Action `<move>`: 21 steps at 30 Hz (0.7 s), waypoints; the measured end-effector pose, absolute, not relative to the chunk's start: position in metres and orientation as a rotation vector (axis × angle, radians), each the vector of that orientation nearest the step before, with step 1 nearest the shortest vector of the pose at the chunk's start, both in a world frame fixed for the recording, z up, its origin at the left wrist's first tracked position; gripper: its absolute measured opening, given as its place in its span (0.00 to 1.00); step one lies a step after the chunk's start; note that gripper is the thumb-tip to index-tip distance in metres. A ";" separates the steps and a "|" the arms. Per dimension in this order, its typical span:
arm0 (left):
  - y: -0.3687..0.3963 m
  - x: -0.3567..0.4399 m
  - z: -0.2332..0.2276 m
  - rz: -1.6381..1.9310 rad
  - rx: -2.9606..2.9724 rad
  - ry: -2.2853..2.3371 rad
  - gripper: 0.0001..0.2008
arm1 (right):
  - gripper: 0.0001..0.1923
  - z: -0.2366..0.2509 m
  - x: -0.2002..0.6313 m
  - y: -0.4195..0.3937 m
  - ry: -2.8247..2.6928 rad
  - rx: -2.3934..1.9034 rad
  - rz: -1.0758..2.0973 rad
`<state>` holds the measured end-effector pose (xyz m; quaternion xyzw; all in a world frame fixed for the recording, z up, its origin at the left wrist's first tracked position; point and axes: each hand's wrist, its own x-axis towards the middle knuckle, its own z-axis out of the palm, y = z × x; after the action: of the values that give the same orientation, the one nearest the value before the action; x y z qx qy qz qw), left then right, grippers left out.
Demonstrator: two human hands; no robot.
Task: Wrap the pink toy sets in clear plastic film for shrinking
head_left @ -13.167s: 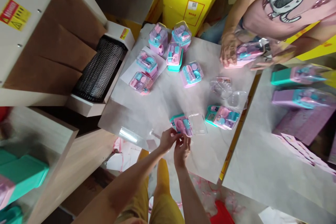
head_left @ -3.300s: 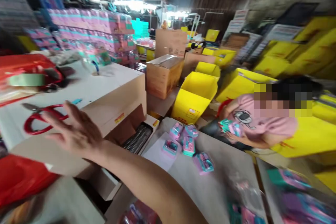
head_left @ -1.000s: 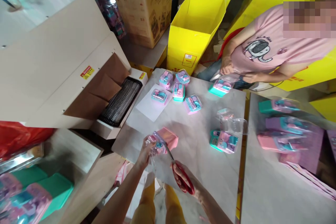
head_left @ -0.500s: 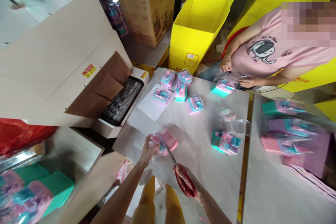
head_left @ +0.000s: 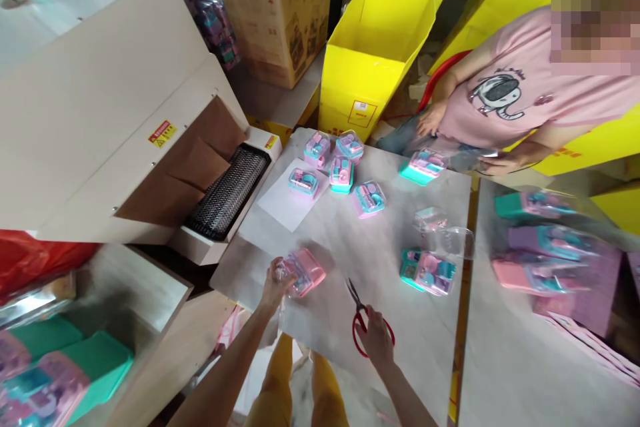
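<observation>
My left hand (head_left: 276, 280) grips a pink toy case (head_left: 306, 271) wrapped in clear film, low over the near left part of the grey table (head_left: 380, 240). My right hand (head_left: 376, 340) rests on the red handles of the scissors (head_left: 364, 319), which lie flat on the table near its front edge, blades pointing away from me. Whether the fingers still grip the handles is unclear.
A beige shrink-wrap machine (head_left: 125, 107) with a mesh conveyor (head_left: 225, 190) stands at left. Several wrapped toy cases (head_left: 333, 163) cluster at the table's far end; another case (head_left: 427, 271) lies right. A person in a pink shirt (head_left: 510, 90) handles a case (head_left: 424, 165). Yellow boxes (head_left: 375, 40) stand behind.
My right hand has moved the scissors away from the pink case and lowered them flat onto the table. My left hand has brought the case slightly down and left.
</observation>
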<state>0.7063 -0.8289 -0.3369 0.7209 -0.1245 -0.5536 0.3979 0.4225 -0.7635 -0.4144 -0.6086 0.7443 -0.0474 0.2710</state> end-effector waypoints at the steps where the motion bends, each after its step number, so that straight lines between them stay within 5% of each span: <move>1: -0.829 0.706 -0.338 -1.412 1.827 -0.313 0.32 | 0.18 -0.422 0.422 -0.763 2.014 -1.653 -0.140; 9: -0.838 0.697 -0.325 -1.641 1.760 -0.278 0.31 | 0.23 -0.384 0.478 -0.821 1.415 -1.903 -0.453; 21: -0.853 0.715 -0.306 -1.856 1.720 -0.402 0.29 | 0.24 -0.346 0.496 -0.852 0.848 -1.902 -0.325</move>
<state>0.7145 -0.8534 -0.3062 0.6432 -0.1505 -0.6943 0.2855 0.4955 -0.8522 -0.3461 -0.7845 0.3497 -0.1342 0.4942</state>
